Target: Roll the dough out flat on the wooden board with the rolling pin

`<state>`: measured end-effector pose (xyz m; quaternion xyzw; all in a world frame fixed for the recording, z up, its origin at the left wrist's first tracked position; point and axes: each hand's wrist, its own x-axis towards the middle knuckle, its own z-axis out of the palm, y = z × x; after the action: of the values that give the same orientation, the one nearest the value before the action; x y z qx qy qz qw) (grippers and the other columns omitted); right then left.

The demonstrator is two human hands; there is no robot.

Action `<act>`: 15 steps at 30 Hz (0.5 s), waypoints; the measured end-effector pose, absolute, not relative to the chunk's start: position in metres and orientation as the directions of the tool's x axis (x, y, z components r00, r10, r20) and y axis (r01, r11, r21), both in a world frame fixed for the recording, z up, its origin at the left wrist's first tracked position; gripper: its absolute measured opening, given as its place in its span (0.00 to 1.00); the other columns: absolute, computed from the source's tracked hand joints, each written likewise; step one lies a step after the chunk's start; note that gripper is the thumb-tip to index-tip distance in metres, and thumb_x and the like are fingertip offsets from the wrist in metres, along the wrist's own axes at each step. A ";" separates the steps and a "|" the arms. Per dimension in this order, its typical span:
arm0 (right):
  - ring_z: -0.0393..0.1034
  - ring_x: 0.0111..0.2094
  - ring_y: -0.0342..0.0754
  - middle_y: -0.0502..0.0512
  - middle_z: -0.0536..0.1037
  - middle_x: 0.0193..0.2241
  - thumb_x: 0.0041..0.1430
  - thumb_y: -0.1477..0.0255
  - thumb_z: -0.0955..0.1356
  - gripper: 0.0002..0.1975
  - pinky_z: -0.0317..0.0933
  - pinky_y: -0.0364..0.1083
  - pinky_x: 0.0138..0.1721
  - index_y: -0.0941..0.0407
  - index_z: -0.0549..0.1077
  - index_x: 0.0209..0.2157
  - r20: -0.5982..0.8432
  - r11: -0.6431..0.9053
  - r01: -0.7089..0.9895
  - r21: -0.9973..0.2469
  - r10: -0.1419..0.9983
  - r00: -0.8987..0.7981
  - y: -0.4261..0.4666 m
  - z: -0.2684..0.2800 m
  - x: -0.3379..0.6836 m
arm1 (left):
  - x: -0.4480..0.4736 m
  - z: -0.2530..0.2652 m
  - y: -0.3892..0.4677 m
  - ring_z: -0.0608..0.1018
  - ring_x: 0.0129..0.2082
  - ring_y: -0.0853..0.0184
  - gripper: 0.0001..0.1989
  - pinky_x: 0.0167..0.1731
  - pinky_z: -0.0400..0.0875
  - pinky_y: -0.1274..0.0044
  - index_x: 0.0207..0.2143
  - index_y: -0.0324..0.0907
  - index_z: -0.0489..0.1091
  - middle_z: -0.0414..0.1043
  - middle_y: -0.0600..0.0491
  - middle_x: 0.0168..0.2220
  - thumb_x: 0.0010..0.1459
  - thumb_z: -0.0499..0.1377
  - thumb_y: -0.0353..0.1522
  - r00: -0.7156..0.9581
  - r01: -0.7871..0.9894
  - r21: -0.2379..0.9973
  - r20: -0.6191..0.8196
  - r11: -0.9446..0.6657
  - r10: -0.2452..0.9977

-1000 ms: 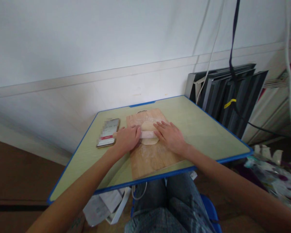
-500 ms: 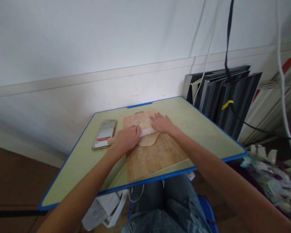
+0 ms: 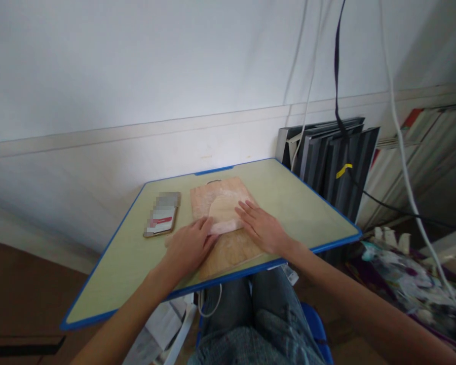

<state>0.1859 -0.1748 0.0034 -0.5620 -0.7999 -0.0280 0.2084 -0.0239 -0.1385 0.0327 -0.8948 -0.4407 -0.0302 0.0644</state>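
Observation:
A rolling pin (image 3: 226, 226), whitened with flour, lies across a wooden cutting board (image 3: 228, 256). Beyond it a thin round sheet of dough (image 3: 223, 207) is spread flat on the floured upper half of the board; its near edge meets the pin. My left hand (image 3: 192, 241) is closed over the pin's left part, fingers on the far side and thumb on the near side. The pin's tip pokes out left of that hand. My right hand (image 3: 260, 225) rests on the pin's right end with fingers stretched out flat, hiding that end.
A phone (image 3: 162, 220) lies on the blue-edged table (image 3: 292, 203) left of the board. Dark panels (image 3: 327, 162) lean against the wall at the right, with cables (image 3: 338, 91) hanging before them. Bags of assorted things (image 3: 406, 279) sit on the floor at right.
Both hands and the rolling pin have moved toward me, from the far part of the board to its middle. More dough now shows beyond the pin. The camera view has turned slightly.

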 end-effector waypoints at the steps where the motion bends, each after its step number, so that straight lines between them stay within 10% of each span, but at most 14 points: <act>1: 0.42 0.61 0.48 0.59 0.55 0.59 0.63 0.69 0.53 0.23 0.43 0.52 0.59 0.61 0.58 0.57 0.378 0.396 0.902 -0.170 0.872 -0.311 -0.179 0.001 0.188 | -0.028 0.029 -0.142 0.70 0.48 0.60 0.20 0.44 0.64 0.70 0.52 0.44 0.59 0.64 0.47 0.53 0.59 0.44 0.39 0.626 0.779 -0.088 0.126 -0.620 0.769; 15: 0.66 0.43 0.50 0.59 0.72 0.42 0.61 0.75 0.58 0.13 0.60 0.49 0.43 0.57 0.67 0.46 0.255 0.606 0.794 -0.053 0.777 -0.576 -0.140 0.026 0.231 | -0.057 0.044 -0.107 0.74 0.36 0.61 0.11 0.34 0.66 0.71 0.37 0.44 0.65 0.72 0.50 0.37 0.59 0.48 0.39 0.663 0.729 -0.163 -0.073 -0.665 0.745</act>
<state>0.2309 -0.1399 0.0258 -0.4428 -0.8869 -0.0337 0.1269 -0.0565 -0.1071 0.0443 -0.9099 -0.4051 0.0668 0.0598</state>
